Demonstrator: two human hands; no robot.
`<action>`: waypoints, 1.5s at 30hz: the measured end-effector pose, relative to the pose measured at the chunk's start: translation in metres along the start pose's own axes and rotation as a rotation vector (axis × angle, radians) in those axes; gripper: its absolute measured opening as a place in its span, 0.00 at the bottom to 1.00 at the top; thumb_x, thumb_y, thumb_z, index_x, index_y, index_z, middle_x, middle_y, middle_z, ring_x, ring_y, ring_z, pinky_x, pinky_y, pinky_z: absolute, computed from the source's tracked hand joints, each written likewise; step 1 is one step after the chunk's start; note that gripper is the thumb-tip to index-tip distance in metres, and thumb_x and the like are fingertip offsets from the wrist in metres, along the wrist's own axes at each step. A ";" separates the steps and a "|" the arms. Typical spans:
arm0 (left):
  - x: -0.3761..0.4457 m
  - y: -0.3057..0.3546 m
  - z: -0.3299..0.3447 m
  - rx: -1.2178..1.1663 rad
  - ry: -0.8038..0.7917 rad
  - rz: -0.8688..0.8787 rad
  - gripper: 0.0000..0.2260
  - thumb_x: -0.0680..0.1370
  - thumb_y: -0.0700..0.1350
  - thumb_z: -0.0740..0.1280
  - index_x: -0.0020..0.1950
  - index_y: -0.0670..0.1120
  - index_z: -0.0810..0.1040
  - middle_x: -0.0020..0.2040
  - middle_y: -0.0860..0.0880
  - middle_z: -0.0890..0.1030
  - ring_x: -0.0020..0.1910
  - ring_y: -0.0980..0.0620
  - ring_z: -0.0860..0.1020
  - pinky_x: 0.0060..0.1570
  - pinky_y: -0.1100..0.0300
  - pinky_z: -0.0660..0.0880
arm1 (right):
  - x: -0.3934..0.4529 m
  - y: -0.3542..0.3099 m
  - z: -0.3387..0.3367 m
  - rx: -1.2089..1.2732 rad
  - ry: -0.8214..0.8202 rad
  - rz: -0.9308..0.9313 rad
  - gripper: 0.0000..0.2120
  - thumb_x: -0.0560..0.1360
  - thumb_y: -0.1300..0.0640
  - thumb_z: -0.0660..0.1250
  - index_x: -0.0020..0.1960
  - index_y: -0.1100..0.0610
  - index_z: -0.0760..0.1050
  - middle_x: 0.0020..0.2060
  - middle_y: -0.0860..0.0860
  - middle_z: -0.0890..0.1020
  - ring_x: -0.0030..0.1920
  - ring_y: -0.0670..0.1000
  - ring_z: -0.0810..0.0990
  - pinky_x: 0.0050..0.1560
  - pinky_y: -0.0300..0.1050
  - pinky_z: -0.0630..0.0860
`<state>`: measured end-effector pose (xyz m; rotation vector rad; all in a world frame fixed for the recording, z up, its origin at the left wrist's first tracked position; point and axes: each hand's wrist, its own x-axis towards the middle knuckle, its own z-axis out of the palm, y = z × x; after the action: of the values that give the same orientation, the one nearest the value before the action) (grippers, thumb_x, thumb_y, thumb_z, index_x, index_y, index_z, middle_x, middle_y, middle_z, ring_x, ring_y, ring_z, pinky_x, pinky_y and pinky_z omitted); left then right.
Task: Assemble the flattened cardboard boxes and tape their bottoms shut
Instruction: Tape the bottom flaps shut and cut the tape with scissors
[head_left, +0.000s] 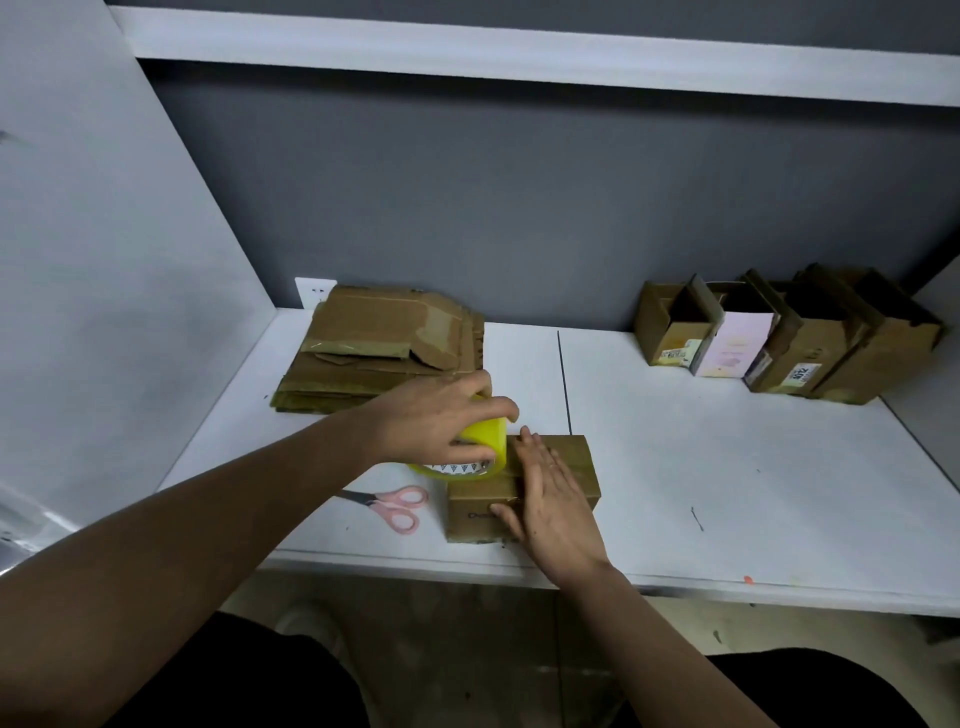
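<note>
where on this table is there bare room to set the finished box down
Bare white tabletop stretches right of the taped brown cardboard box, in front of the row of assembled boxes. Crowded on the left: flattened cardboard stack, yellow tape roll, pink-handled scissors.

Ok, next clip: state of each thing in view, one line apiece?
box: assembled, flaps closed, lying under the right hand.
tape roll: gripped, at the box's left edge.
left hand: grips the tape roll.
right hand: flat, pressing on the box.
scissors: closed, lying on the table.
flattened boxes: stacked, unassembled.
assembled boxes: upright, tops open.
</note>
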<state>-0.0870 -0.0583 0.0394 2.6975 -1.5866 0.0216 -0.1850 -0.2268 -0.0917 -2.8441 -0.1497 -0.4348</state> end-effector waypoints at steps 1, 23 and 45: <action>0.000 0.000 -0.001 -0.009 -0.003 -0.002 0.19 0.78 0.58 0.62 0.67 0.53 0.70 0.59 0.47 0.70 0.49 0.49 0.74 0.38 0.61 0.67 | 0.000 0.001 0.000 -0.006 -0.007 -0.004 0.36 0.74 0.42 0.66 0.74 0.61 0.61 0.74 0.57 0.65 0.73 0.55 0.63 0.72 0.51 0.55; 0.010 0.007 -0.004 0.292 -0.145 0.125 0.20 0.78 0.56 0.63 0.68 0.51 0.69 0.62 0.46 0.72 0.55 0.46 0.76 0.45 0.57 0.72 | 0.000 0.013 0.011 -0.169 0.046 -0.117 0.28 0.76 0.43 0.55 0.66 0.60 0.74 0.66 0.58 0.75 0.66 0.57 0.74 0.67 0.52 0.67; -0.009 -0.017 0.012 0.364 -0.315 0.155 0.20 0.78 0.54 0.64 0.68 0.51 0.69 0.58 0.47 0.72 0.50 0.50 0.75 0.37 0.61 0.66 | -0.002 0.010 0.007 -0.184 0.007 -0.088 0.28 0.77 0.43 0.53 0.67 0.59 0.74 0.67 0.57 0.75 0.67 0.56 0.74 0.67 0.52 0.66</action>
<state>-0.0764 -0.0420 0.0276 2.9528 -2.0601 -0.1326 -0.1834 -0.2343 -0.1009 -3.0246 -0.2462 -0.5000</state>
